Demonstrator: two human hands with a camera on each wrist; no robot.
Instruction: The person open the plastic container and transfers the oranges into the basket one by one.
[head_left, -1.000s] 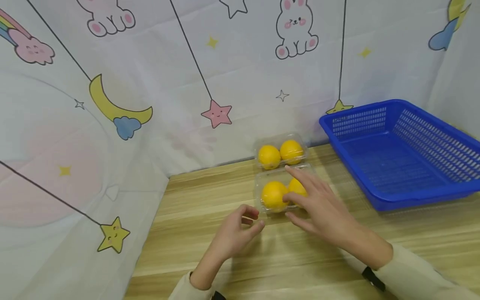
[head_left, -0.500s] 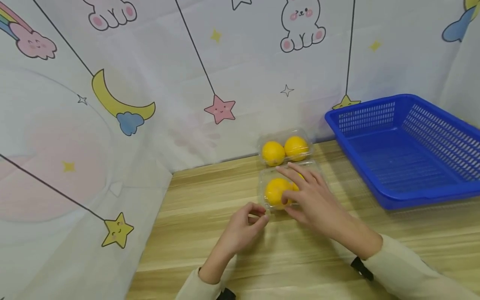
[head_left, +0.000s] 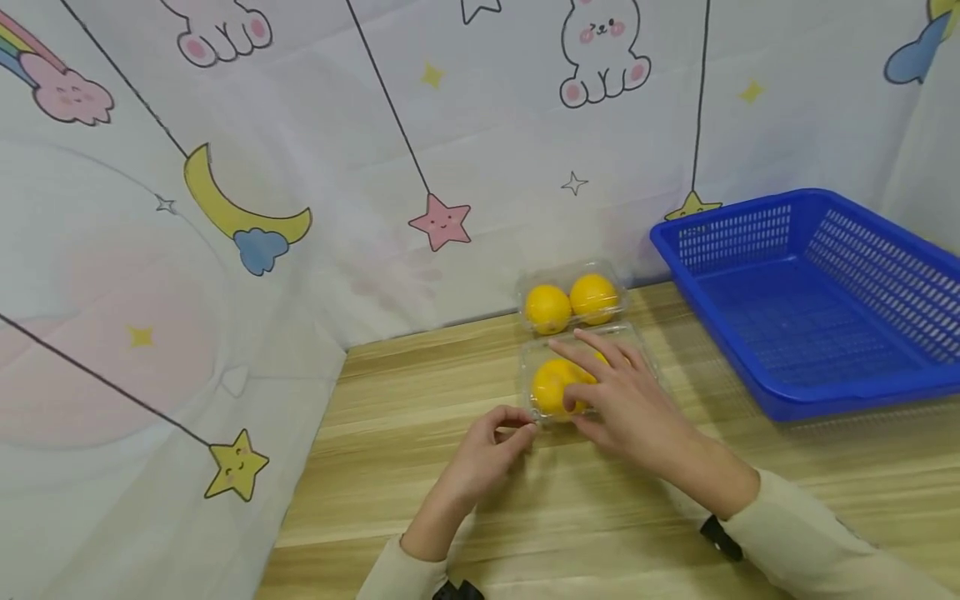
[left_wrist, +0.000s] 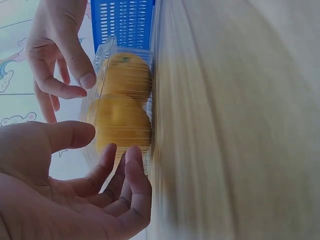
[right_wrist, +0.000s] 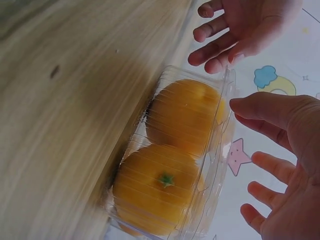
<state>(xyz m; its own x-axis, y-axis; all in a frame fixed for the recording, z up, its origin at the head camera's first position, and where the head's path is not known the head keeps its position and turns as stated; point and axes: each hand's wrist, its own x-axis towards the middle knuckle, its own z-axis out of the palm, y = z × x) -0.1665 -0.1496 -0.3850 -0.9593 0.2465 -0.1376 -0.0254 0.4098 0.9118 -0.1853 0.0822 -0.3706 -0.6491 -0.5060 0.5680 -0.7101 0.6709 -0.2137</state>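
A clear plastic clamshell box (head_left: 536,354) with two oranges in it lies on the wooden table. One orange (right_wrist: 160,187) shows its green stem end through the ribbed plastic in the right wrist view. My left hand (head_left: 483,458) is at the box's near left corner, thumb and fingers loosely bent and apart around that end. Above the box's right part, my right hand (head_left: 637,408) has its fingers spread and partly hides the second orange (left_wrist: 127,72). In the right wrist view its thumb (right_wrist: 255,107) is close to the box's rim.
Behind it, against the printed cloth backdrop (head_left: 495,125), sits another clear box with two oranges (head_left: 547,308). A large blue plastic basket (head_left: 795,396) stands at the right. Wooden tabletop (head_left: 390,400) stretches to the left and front.
My right hand has shifted left and lower over the near box. My left hand has come closer to the box's corner, its thumb and fingers nearer together. The boxes stay on the table.
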